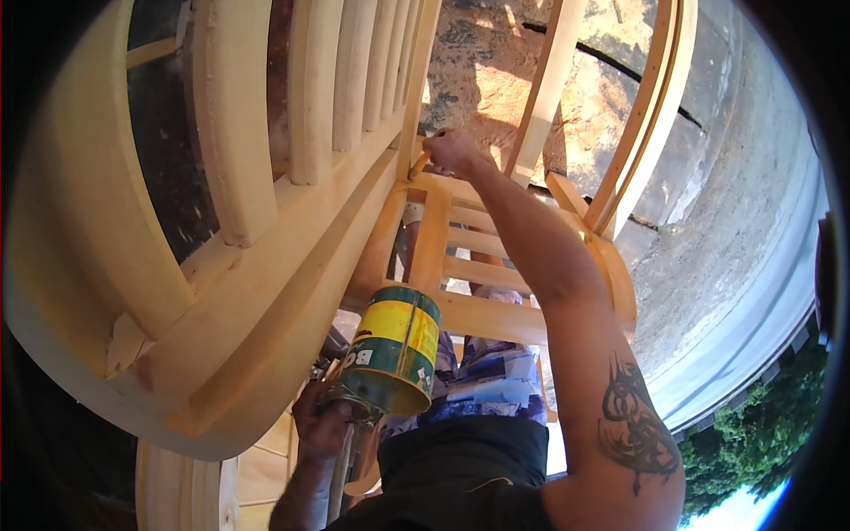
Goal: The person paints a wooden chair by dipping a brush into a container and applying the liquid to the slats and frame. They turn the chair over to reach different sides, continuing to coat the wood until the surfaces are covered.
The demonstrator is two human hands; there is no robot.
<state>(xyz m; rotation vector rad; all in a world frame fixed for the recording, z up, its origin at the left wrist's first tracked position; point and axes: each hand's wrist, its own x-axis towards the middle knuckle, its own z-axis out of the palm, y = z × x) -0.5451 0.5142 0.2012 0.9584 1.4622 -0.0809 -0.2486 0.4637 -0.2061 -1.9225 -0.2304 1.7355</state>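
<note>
My right hand [453, 152] reaches forward, fingers closed around a slim tool with a yellowish wooden handle [420, 165], which looks like a paintbrush. Its tip is at the corner where a wooden frame [431, 232] meets an upright post; the bristles are too small to make out. At the lower left my left hand [320, 418] is closed at the near rim of a green and yellow metal can [390, 341]. The can is tilted in front of my body, and its contents cannot be seen.
A large slatted wooden panel [235, 133] rises close on the left. Wooden rails [549, 88] and a curved wooden piece [651, 115] stand at the upper right. Stained ground [496, 84] lies beyond, a pale curved surface [717, 265] and green foliage [761, 434] at right.
</note>
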